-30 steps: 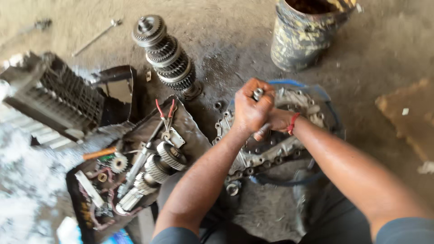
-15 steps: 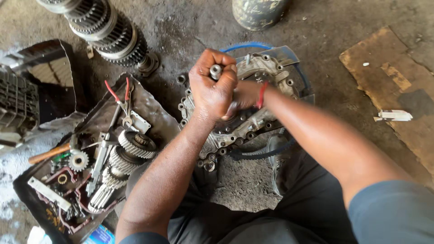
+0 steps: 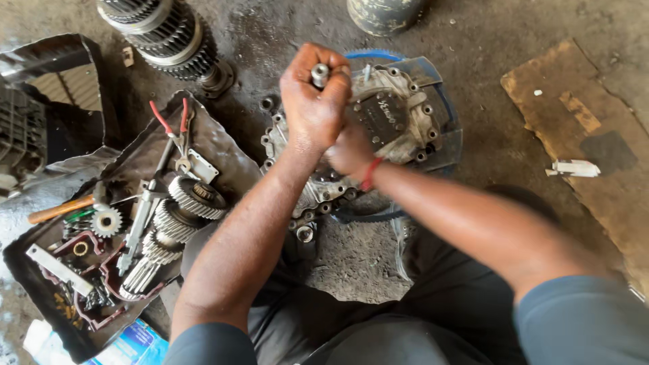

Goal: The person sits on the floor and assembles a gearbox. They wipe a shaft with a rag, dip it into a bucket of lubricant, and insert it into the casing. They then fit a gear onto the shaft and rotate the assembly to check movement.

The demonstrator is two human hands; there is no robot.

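Note:
A grey metal gearbox housing (image 3: pixel 405 122) lies on the dirty floor in front of me, ringed with bolt holes. My left hand (image 3: pixel 314 101) is clenched around a metal tool handle (image 3: pixel 320 73) whose round end sticks out above my fist, held upright over the housing. My right hand (image 3: pixel 350 152), with a red band at the wrist, sits just below and behind the left fist, close against the housing; what its fingers hold is hidden.
A dark tray (image 3: pixel 223 152) at the left holds gear shafts (image 3: pixel 177 216), red-handled pliers (image 3: pixel 172 125), a wooden-handled hammer (image 3: pixel 59 209) and small parts. A large gear cluster (image 3: pixel 165 34) stands at the top left, a bucket (image 3: pixel 385 13) at the top, cardboard (image 3: pixel 581 135) at the right.
The view has shifted, so the housing and hands sit a little more to the centre. My left fist stays gripped on the tool handle over the housing.

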